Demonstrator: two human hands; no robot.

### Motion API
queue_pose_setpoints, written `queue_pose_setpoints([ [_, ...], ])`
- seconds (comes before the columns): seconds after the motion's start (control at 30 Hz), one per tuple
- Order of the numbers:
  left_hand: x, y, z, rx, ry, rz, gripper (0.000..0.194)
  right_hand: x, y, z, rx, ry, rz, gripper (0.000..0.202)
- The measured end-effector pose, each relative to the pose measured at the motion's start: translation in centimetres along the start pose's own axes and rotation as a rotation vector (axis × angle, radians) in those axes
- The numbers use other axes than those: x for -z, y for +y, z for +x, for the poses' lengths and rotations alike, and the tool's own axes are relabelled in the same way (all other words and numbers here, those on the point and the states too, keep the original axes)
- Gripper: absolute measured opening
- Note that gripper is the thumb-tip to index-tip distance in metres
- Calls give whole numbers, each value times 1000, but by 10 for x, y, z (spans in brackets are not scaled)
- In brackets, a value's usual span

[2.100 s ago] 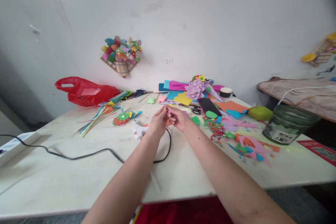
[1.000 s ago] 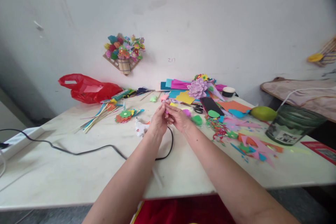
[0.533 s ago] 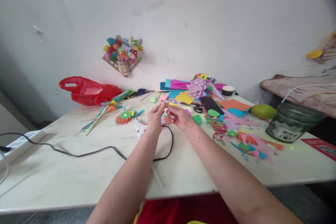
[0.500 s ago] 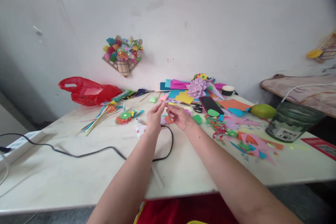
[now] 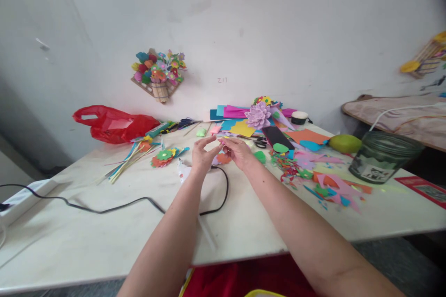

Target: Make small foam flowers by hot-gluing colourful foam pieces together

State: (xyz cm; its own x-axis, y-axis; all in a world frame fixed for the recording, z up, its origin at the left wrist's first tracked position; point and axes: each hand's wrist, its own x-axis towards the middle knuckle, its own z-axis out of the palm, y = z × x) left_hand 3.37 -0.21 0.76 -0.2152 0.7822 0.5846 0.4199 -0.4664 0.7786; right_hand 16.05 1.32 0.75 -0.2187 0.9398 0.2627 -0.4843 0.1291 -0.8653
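Note:
My left hand (image 5: 205, 153) is held over the middle of the table, thumb and index finger spread apart. Its thumb tip comes close to the fingertips of my right hand (image 5: 237, 152), whose fingers are curled together in a pinch. Whatever sits in that pinch is too small or hidden to name. Below my left wrist lies a white patterned piece (image 5: 183, 170) beside a black cable (image 5: 227, 190) that loops under my forearm. To the left rests a layered foam flower (image 5: 163, 158) in green and orange. A white stick (image 5: 208, 233) lies near the front edge.
A red plastic bag (image 5: 116, 125) and thin strips (image 5: 123, 162) lie left. Coloured foam sheets (image 5: 239, 111), a purple flower (image 5: 258, 115), a phone (image 5: 275, 138), scissors (image 5: 260, 143) and scraps (image 5: 336, 190) spread rightward. A glass jar (image 5: 381, 160) and a power strip (image 5: 29, 197) stand at the sides.
The fingers of my left hand have parted from the pinch they shared with my right hand. My right hand stays pinched. The view has shifted slightly.

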Motion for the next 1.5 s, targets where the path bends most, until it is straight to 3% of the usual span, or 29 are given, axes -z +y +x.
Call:
queue_pose_setpoints([
  [0.17, 0, 1, 0, 19, -8, -30, 40, 0, 1, -1, -2, -37, -58, 22],
  [0.3, 2, -2, 3, 51, -65, -201, 43, 3, 4, 2, 12, 41, 6, 25],
  [0.5, 13, -7, 9, 183, 40, -379, 42, 10, 6, 6, -18, 123, -35, 22],
  [0.7, 16, -7, 10, 225, 81, -342, 37, 9, 7, 4, -72, 136, -75, 20],
  [0.87, 15, -10, 8, 215, 36, -217, 31, 12, 9, 3, -65, 174, -197, 29],
  [1.0, 16, -14, 9, 201, 27, -153, 27, 13, 9, 3, -58, 180, -287, 19],
  [1.1, 17, -15, 10, 212, 43, -158, 24, 14, 8, 4, -86, 203, -266, 11],
  [1.33, 16, -17, 9, 212, 41, -136, 25, 19, 13, 7, -96, 219, -246, 33],
  [1.5, 15, -23, 9, 194, 48, -138, 28, 18, 11, 4, -73, 168, -248, 23],
])
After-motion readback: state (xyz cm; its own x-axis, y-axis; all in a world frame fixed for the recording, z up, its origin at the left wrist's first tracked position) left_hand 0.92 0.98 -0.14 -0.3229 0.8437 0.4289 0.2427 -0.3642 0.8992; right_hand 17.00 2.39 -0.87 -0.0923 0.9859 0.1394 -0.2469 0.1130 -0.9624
